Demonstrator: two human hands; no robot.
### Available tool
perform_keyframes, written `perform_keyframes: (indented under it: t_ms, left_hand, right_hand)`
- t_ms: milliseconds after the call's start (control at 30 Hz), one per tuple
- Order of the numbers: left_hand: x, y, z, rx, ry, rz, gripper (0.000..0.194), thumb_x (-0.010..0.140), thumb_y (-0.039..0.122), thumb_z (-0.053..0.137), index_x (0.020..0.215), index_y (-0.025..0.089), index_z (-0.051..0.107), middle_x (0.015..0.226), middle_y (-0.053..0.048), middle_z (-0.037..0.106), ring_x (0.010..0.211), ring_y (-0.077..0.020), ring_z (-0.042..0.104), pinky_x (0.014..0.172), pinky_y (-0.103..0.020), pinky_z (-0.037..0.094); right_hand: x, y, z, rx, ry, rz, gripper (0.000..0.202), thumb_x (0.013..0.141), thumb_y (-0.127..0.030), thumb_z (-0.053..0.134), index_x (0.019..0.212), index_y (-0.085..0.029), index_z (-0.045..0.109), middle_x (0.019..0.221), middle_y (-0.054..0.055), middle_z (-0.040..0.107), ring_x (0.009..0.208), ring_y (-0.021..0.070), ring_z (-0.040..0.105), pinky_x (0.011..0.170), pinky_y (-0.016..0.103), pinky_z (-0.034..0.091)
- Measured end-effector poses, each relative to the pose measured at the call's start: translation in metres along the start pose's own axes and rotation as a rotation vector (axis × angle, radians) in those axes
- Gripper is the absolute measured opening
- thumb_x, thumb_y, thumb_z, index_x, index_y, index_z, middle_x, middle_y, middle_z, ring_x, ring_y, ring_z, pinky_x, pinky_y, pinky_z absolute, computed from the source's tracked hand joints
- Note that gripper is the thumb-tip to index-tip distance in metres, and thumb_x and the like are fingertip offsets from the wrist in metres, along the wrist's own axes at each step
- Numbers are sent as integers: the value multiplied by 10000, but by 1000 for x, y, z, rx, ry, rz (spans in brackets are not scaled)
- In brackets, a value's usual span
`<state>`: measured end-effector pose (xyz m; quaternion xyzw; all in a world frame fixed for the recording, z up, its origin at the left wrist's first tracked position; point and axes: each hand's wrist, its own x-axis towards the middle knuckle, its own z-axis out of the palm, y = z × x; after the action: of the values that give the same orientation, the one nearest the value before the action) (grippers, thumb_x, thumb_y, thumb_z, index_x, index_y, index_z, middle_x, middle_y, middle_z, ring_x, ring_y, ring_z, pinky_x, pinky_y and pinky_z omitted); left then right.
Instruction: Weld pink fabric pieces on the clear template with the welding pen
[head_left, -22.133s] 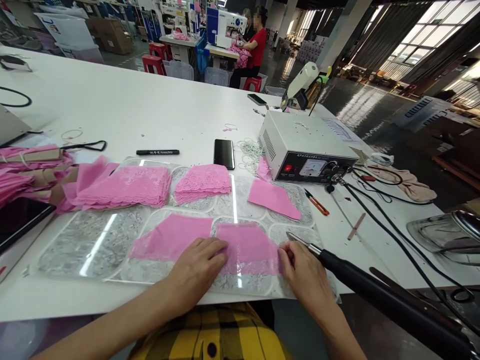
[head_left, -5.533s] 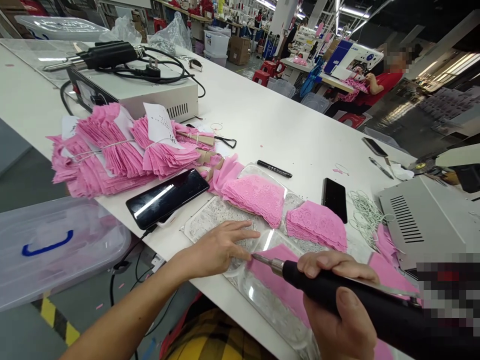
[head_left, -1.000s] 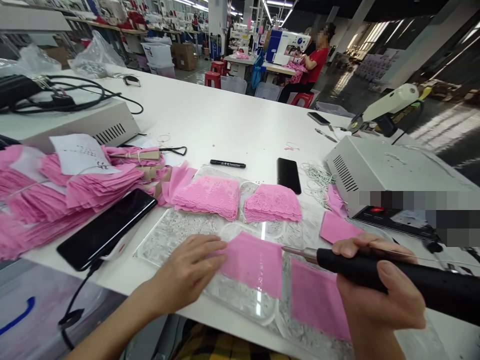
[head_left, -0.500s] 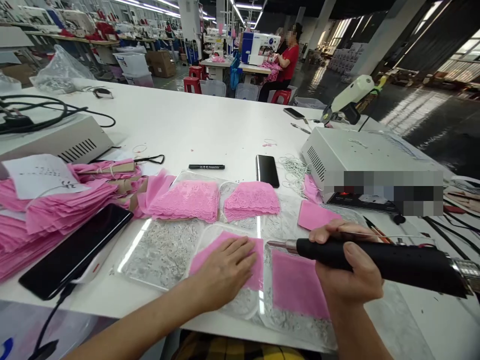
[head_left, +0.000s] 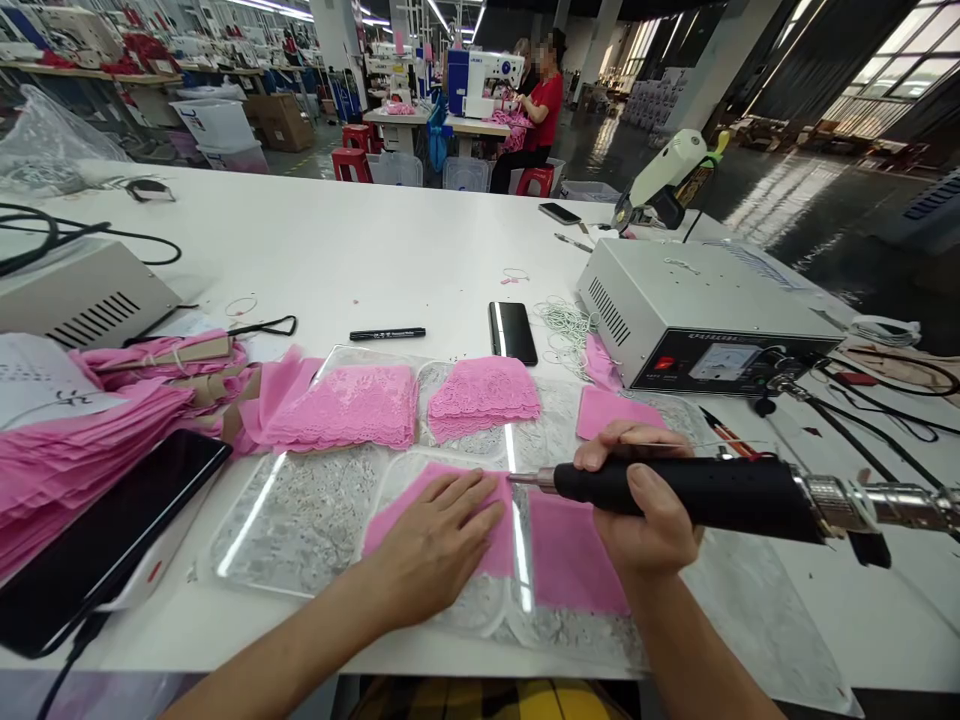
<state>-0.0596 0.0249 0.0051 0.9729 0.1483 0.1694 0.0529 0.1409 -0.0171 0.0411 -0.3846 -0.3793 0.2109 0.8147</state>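
Note:
My left hand (head_left: 431, 545) lies flat with fingers stretched out on a pink fabric piece (head_left: 496, 555), pressing it onto a clear template sheet (head_left: 304, 515). In my right hand (head_left: 649, 525) is a black corded hand tool (head_left: 739, 495) with a slim metal tip, held level. The tip reaches the upper right corner of that fabric piece; whether it presses down I cannot tell. A square pink fabric piece (head_left: 574, 560) lies just below the tool. Behind it are a small pink piece (head_left: 611, 408) and two stacks of pink lace pieces, one wide (head_left: 352, 405) and one narrower (head_left: 484, 395).
A grey power box (head_left: 720, 320) with a meter stands at right, cables running from it. A black marker (head_left: 387, 334), a phone (head_left: 513, 333) and tangled thread (head_left: 562, 325) lie behind. Pink bundles (head_left: 97, 440) and a large phone (head_left: 112, 535) are at left. A person (head_left: 536, 115) sits sewing beyond.
The tool's tip has moved left from just beside the fabric piece to its upper right corner. My left hand stays flat on the fabric. The camera view has turned slightly right.

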Motion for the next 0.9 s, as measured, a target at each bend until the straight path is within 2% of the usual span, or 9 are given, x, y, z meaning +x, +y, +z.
perform_keyframes:
  t_ms: [333,900]
  left_hand:
    - [1,0,0,19,-20,-11,317,995,215,387,1243,107,552,1385,-141,549,1265,-304,527,982,-464,475]
    - [2,-1,0,0,-7,-9,314,989,223,412,1239,104,560,1376,-137,557,1250,-305,535,977,-452,468]
  right_hand:
    - [2,0,-4,-22,41,-6,158,686,-237,580,828,-197,636,799,6,606,548,134,581,545,336,485]
    - [-1,0,-1,-24,-4,-4,133,705,-229,589,828,-201,629,809,4,599,554,131,586,545,326,490]
